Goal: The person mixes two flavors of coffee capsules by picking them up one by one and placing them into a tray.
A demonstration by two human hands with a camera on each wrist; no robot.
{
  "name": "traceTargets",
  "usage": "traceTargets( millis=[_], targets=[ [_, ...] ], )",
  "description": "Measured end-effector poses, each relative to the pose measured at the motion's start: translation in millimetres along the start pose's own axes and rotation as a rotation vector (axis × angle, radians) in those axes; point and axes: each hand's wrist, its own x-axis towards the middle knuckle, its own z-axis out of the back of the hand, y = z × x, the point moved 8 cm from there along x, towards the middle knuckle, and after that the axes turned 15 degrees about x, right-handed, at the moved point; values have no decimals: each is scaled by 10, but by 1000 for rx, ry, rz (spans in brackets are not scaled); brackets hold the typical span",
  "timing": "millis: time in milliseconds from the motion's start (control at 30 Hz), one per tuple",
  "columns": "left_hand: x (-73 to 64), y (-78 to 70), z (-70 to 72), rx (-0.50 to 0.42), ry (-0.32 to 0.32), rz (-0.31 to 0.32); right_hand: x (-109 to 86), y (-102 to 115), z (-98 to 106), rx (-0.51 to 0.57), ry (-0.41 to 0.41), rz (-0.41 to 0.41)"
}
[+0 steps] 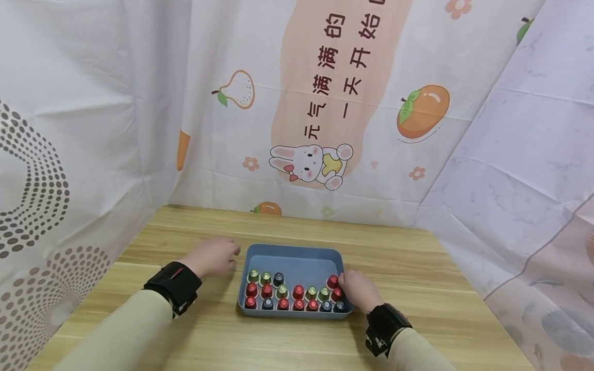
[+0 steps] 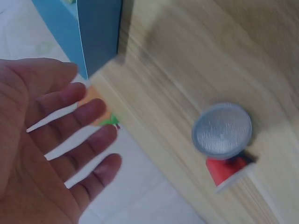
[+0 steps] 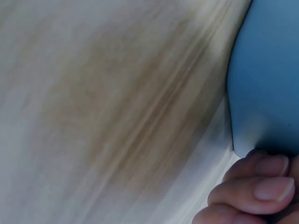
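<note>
A blue-grey tray [image 1: 292,249] holds upright coffee capsules in rows, mostly red, with some green and dark blue; its far part shows a bare floor. My left hand [image 1: 216,257] is just off the tray's left side, fingers spread loosely with nothing in them, as the left wrist view also shows. Two capsules lie on the table near this hand: one with its silver lid [image 2: 223,130] facing the camera, and a red one [image 2: 225,170] partly behind it. On the right, my right hand [image 1: 361,291] grips the tray's side wall with curled fingers, beside a red capsule [image 1: 332,282].
The wooden table [image 1: 297,340] extends around the tray. A white printed curtain [image 1: 223,170] hangs along the table's back, with more cloth at the left and right sides. Both wrists wear black straps with cameras.
</note>
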Motion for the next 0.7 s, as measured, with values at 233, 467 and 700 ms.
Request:
traceTargets(
  millis=[233,467,700],
  targets=[
    [-114,208,-6,48,65,49,14,-24,-1,7,-1,-28],
    [-211,358,-62,95,107,106,21,-41,-6,13,-11,-43],
    [-267,485,-172,93,143,146,22,-74,-21,7,-19,-37]
  ],
)
